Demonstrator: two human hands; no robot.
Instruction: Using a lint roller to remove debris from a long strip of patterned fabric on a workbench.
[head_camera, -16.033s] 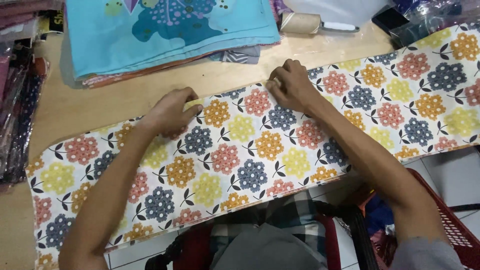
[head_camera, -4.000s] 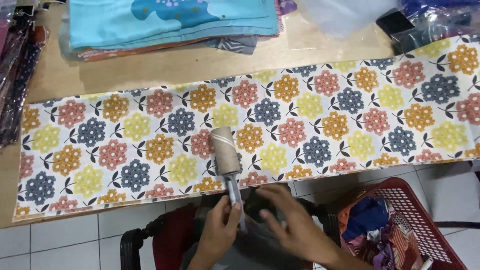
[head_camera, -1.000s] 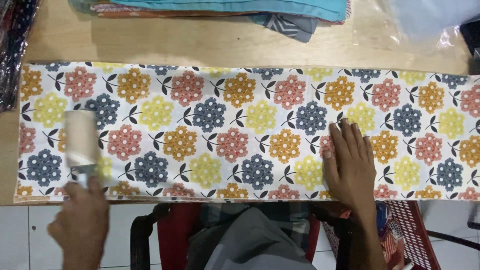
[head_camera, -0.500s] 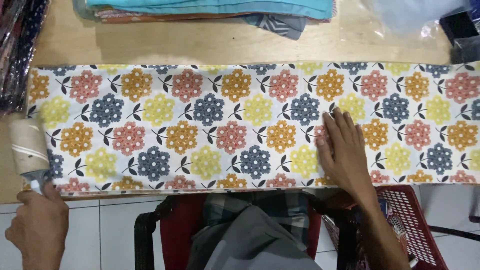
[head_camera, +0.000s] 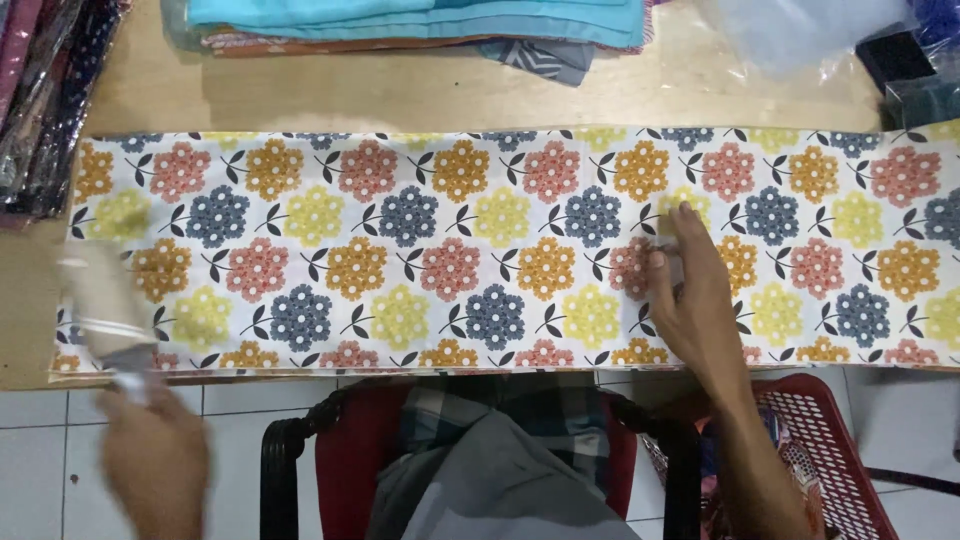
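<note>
My right hand (head_camera: 695, 300) lies flat and open, palm down, on the floral fabric strip (head_camera: 500, 250), a little right of its middle. My left hand (head_camera: 155, 460) is closed around the handle of a lint roller (head_camera: 100, 300), whose pale drum sits on the cloth's left end, at about 9 o'clock from my right hand (both are blurred, so the exact contact is hard to read).

The cloth is a long, thin printed cotton band, smooth and flat, covered in rounded flowers of orange, pink, yellow and slate blue with dark leaves. It spans the wooden table (head_camera: 400, 95) from side to side, its near edge level with the table's front edge.

I judge the main risk to be the sticky drum dragging the light cloth and bunching it at the left end, since my pinning hand is well apart from there. The strip could also slide off the front edge toward my lap and the red basket (head_camera: 840, 450) at 5 o'clock. Folded fabrics (head_camera: 420, 20) lie stacked at 12 o'clock.
</note>
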